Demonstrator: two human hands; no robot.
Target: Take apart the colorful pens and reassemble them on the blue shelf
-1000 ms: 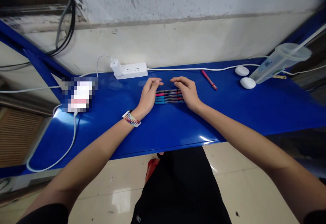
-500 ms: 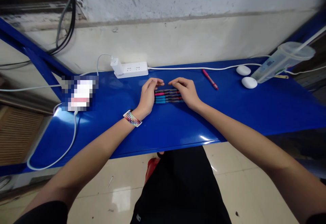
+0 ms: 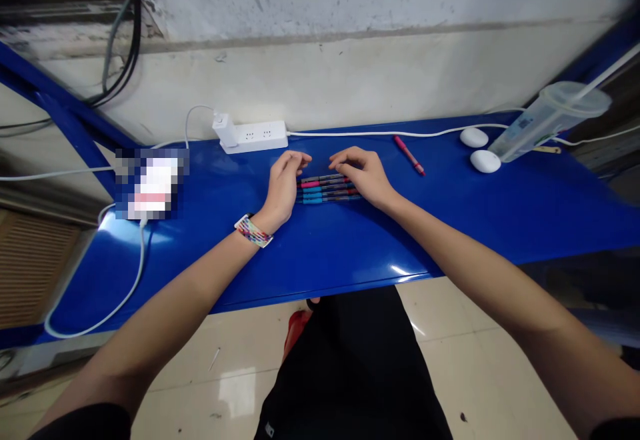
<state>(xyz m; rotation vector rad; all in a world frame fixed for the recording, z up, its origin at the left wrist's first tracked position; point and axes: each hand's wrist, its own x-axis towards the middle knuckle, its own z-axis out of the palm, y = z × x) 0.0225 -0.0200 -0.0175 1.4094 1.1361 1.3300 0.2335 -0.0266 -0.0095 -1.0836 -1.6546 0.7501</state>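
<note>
Several pens (image 3: 327,190) lie side by side in a row on the blue tabletop, most with blue grips and one with a pink grip. My left hand (image 3: 285,183) stands on its edge at the row's left end, fingers bent inward and nothing gripped. At the right end is my right hand (image 3: 367,177), cupped with thumb and fingers curved over the far side of the row. It hides the pens' right tips. Whether either palm touches the pens is hard to see.
A lone red pen (image 3: 410,155) lies behind and to the right. Two white rounded objects (image 3: 474,137) sit near a tilted clear plastic container (image 3: 545,120). A white power strip (image 3: 260,135) rests by the wall; a blurred-out device (image 3: 155,183) with a cable is at left.
My left hand has shifted slightly left, and its fingers look more bent. The gap between the two hands is wider. My right hand stays at the pens' right end.
</note>
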